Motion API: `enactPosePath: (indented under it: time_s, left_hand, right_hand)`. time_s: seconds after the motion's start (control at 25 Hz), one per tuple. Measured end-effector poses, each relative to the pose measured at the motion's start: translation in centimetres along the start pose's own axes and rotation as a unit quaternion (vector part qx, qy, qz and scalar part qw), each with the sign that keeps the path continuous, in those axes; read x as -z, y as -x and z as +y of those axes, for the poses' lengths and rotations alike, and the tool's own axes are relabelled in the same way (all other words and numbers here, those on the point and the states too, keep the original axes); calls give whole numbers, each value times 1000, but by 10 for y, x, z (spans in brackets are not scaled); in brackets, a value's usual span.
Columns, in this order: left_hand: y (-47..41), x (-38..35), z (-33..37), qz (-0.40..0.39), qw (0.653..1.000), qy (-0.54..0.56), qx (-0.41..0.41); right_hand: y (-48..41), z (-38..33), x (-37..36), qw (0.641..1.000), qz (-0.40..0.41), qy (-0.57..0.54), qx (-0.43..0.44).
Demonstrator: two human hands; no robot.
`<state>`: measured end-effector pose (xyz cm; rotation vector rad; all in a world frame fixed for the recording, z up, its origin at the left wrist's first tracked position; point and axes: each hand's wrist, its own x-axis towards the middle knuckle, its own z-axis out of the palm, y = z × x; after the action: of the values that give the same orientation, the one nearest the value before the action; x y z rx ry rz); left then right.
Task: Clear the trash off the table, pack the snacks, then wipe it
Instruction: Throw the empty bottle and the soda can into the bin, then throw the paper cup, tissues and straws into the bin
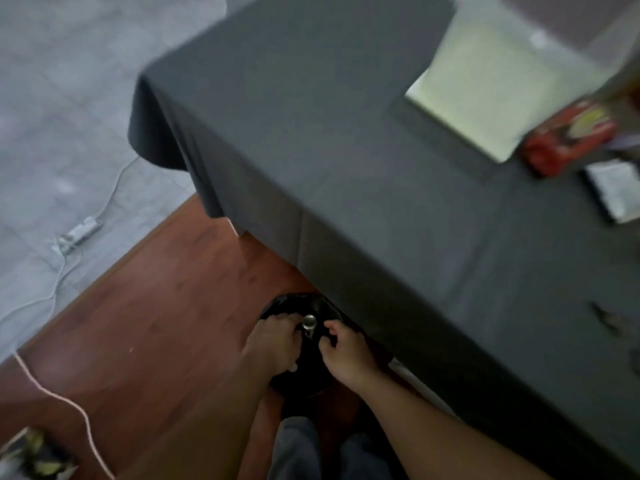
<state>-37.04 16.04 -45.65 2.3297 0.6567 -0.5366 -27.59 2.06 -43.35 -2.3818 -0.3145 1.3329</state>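
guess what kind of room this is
Probably a home living or dining room: a table under a dark cloth, wood flooring meeting grey tile, and a power strip trailing cords across the floor.

A white power strip (79,233) and cords lie on the floor (156,323).

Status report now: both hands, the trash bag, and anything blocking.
Left hand and right hand both gripping black trash bag on floor beside table. Small can at bag mouth. Red snack pack on table. Nothing blocking.
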Motion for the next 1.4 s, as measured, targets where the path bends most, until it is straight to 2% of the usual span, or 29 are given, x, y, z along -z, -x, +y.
enactPosePath:
  time_s: [0.12, 0.32, 0.4, 0.52, 0.72, 0.8, 0.88, 1.0, 1.16, 1.28, 1.4]
  left_hand:
    - [34, 74, 52, 62, 995, 51, -61]
    - [79, 162, 147, 202, 960, 85, -174]
    - [82, 186, 195, 225, 946, 103, -211]
    - [72, 203, 272, 224, 923, 111, -294]
    - [41, 197, 410, 177, 897, 76, -397]
    - [21, 183, 461, 135, 903, 49, -404]
    - [-3, 167, 503, 80, 924, 17, -373]
    - [-44, 138, 552, 16, 942, -13, -335]
    - [-82, 103, 580, -13, 951, -69, -300]
    - [-93, 82, 581, 38, 953, -88, -289]
    - [-101, 74, 575, 75, 949, -43, -302]
  right_hand:
    - [61, -40, 49, 994, 49, 40, 92]
    - [157, -77, 143, 967, 157, -45, 197]
    - [189, -73, 187, 941, 231, -92, 228]
    - [222, -44, 251, 891, 342, -166, 248]
    - [242, 39, 358, 829, 462, -246, 198]
    - [238, 76, 402, 806, 490, -286, 169]
    - [229, 108, 446, 793, 506, -311, 135]
    - [199, 150, 509, 818, 493, -291, 63]
    - [127, 184, 561, 899, 394, -191, -27]
    - [80, 180, 572, 944, 312, -96, -41]
    - [42, 165, 568, 951, 301, -18, -67]
